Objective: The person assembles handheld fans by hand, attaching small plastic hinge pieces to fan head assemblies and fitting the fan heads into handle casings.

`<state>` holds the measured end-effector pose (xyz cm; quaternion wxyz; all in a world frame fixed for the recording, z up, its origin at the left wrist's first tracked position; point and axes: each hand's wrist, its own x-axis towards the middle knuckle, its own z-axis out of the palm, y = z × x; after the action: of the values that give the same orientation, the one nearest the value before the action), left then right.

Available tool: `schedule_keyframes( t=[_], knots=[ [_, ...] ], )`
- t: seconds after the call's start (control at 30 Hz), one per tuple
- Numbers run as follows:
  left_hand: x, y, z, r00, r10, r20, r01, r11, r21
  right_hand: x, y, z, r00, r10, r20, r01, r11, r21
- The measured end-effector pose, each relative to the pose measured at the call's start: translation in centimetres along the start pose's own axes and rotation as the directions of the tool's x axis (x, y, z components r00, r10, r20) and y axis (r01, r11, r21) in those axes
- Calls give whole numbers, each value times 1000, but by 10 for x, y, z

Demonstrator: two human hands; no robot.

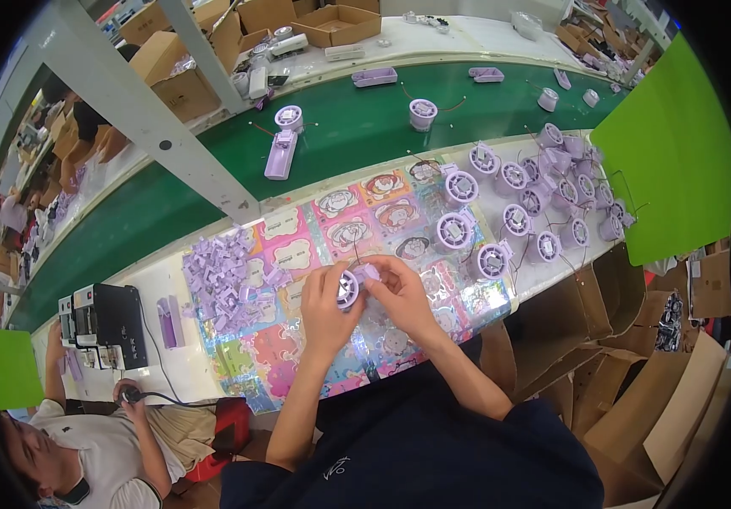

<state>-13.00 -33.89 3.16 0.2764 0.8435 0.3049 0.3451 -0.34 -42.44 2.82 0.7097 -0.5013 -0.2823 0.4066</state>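
My left hand (324,299) and right hand (397,288) pinch one fan housing (348,288); right of my grip, finished fans (525,199); left, loose clips (221,276) remain.

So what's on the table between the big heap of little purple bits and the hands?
In the head view, only the colourful cartoon mat shows between the purple heap and the left hand; nothing else sits there.
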Motion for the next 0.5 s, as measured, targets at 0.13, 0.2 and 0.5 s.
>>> schedule_keyframes(
  t=[0.13,0.2,0.5],
  knots=[
    [-6,3,0,997,62,-49,-59,997,48,-2,2,-1,995,82,-49,-88,989,-119],
    [-11,5,1,996,77,-51,-73,995,70,-1,-3,-4,990,133,-44,-136,987,-88],
    [-28,27,-24,1000,11,-9,-12,992,-126,-22,-7,-16,973,195,126,-175,972,-154]
  ],
)
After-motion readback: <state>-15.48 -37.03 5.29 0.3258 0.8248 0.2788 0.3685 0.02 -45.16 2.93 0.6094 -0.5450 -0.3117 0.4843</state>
